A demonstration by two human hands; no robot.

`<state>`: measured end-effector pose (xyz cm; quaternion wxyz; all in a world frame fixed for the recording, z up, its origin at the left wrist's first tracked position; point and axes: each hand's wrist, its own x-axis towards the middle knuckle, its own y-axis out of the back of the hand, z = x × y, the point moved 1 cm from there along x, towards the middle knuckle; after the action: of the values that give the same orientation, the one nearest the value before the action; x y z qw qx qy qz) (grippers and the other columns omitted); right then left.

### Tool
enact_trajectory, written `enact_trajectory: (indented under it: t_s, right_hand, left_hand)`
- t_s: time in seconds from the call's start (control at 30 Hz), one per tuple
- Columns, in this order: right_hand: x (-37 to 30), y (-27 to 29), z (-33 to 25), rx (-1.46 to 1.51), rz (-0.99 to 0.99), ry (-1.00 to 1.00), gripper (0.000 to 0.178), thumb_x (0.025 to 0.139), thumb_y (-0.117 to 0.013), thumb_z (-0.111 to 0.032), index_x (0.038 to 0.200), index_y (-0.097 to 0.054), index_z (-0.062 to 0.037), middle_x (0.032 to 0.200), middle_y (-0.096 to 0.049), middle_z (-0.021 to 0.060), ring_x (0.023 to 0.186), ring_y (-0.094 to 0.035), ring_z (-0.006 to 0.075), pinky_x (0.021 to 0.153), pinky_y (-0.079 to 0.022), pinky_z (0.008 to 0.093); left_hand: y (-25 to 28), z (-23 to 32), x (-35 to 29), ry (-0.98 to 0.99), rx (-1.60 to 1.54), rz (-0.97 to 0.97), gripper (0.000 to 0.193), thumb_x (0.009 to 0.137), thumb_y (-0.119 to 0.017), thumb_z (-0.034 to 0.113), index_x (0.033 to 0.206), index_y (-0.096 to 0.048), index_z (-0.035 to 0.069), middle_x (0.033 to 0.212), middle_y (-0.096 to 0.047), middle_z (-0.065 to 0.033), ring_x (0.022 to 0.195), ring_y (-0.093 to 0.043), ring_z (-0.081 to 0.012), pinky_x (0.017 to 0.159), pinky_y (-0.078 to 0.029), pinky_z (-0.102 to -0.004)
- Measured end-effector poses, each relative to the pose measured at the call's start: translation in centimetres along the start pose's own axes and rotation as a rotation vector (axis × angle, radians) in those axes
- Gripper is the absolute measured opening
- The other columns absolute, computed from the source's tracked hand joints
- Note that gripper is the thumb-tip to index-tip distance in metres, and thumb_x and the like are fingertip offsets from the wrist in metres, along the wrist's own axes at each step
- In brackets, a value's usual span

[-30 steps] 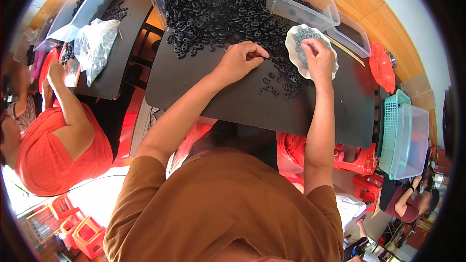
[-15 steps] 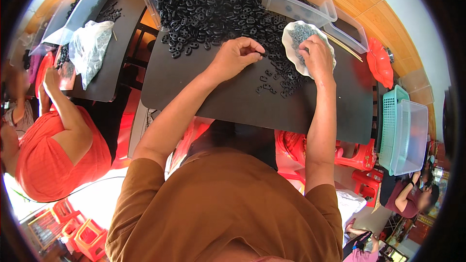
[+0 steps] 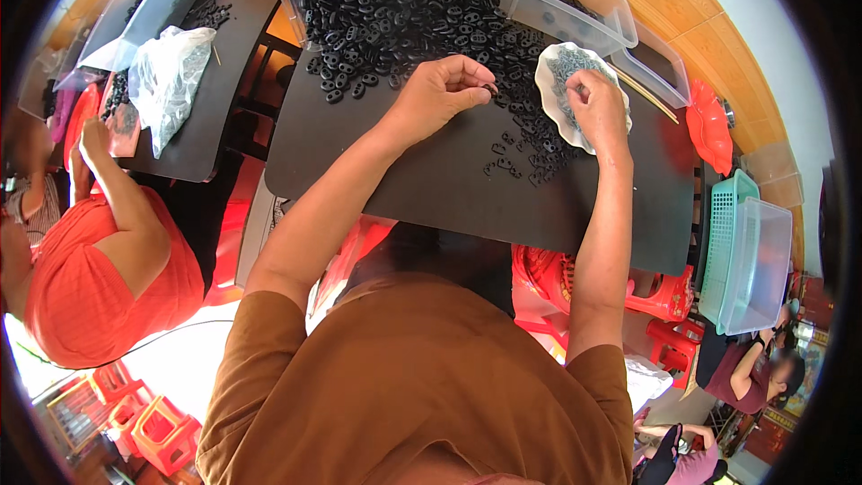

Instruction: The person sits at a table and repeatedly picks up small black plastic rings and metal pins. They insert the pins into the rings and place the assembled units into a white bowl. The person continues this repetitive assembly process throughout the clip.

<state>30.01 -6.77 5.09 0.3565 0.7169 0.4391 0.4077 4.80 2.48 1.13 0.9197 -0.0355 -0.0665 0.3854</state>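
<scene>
Black piece (image 3: 491, 89) in left hand (image 3: 431, 99)

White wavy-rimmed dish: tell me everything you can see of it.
The dish is white and shallow with a wavy rim, perhaps plastic or ceramic. Upright on the dark table, it holds many small grey pieces, metallic-looking. The right hand is over it; rim contact is unclear. Black pieces lie to its left.

One white bowl (image 3: 546, 88), black pieces (image 3: 395, 9) (past exact counting)
</scene>
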Motion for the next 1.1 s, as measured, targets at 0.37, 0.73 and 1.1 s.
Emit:
enact_trajectory:
  t_s: [0.37, 0.73, 1.1]
  right_hand:
    - [-0.2, -0.7, 0.4, -0.137, -0.054, 0.116, 0.002, 0.081, -0.066, -0.004, 0.081, -0.065, -0.0044, 0.085, -0.06, 0.0109, 0.085, -0.062, 0.034, 0.072, -0.047, 0.0444]
    - [1.0, -0.2, -0.8, 0.28, 0.042, 0.058, 0.005, 0.09, -0.062, -0.002, 0.094, -0.063, -0.0027, 0.088, -0.066, 0.0105, 0.079, -0.067, 0.025, 0.072, -0.052, 0.0345]
    - [0.3, -3.8, -6.6, 1.046, -0.182, 0.01, 0.006, 0.094, -0.062, -0.004, 0.098, -0.064, 0.001, 0.092, -0.068, 0.0054, 0.086, -0.071, 0.0172, 0.075, -0.058, 0.0272]
  left_hand:
    - [0.2, 0.0, 0.0, 0.023, -0.092, -0.016, 0.015, 0.089, -0.069, 0.001, 0.104, -0.068, 0.003, 0.101, -0.069, -0.0019, 0.091, -0.063, -0.0078, 0.08, -0.051, -0.0222]
    - [0.2, 0.2, -0.2, 0.12, -0.243, -0.018, 0.017, 0.091, -0.068, 0.004, 0.107, -0.067, 0.005, 0.095, -0.066, -0.0014, 0.088, -0.066, -0.0105, 0.079, -0.054, -0.0232]
    - [0.4, -0.2, 0.0, 0.082, -0.21, -0.018, 0.017, 0.091, -0.07, 0.006, 0.107, -0.066, 0.003, 0.095, -0.067, -0.0018, 0.086, -0.066, -0.0104, 0.078, -0.054, -0.0232]
